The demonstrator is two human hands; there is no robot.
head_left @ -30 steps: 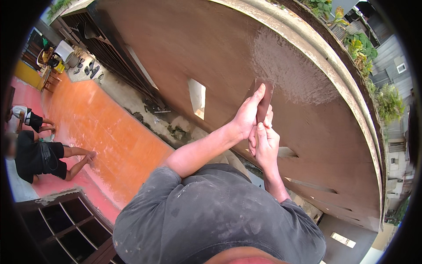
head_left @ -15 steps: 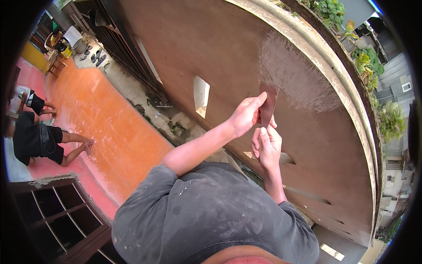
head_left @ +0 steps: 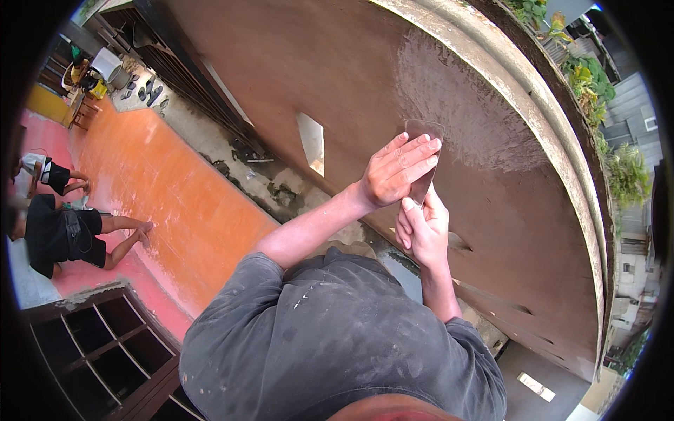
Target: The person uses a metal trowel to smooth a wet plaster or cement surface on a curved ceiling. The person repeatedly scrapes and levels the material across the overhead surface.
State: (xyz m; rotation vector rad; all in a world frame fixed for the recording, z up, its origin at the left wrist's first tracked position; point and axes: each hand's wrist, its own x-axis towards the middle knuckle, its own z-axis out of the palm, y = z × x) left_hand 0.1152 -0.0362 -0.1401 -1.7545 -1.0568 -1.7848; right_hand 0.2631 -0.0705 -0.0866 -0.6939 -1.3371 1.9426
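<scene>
A thin, flat brown scraper blade [head_left: 425,128] is held up in front of the brown curved wall [head_left: 295,77], near a rough, lighter patch [head_left: 463,105]. My left hand [head_left: 399,167] lies over the blade with its fingers stretched out and slightly apart, covering much of it. My right hand [head_left: 423,224] is closed around the scraper's lower end, just below my left hand. Whether the blade touches the wall I cannot tell.
On the left, two people [head_left: 56,235] [head_left: 57,175] are down on the orange and pink floor [head_left: 168,210]; another person [head_left: 78,70] is farther back near sandals [head_left: 149,91]. A dark window grille [head_left: 98,351] is at lower left. Plants [head_left: 625,175] line the wall's top.
My left hand has gone from gripping the blade with its thumb on top to lying over it with fingers extended. My right hand keeps its hold on the lower end.
</scene>
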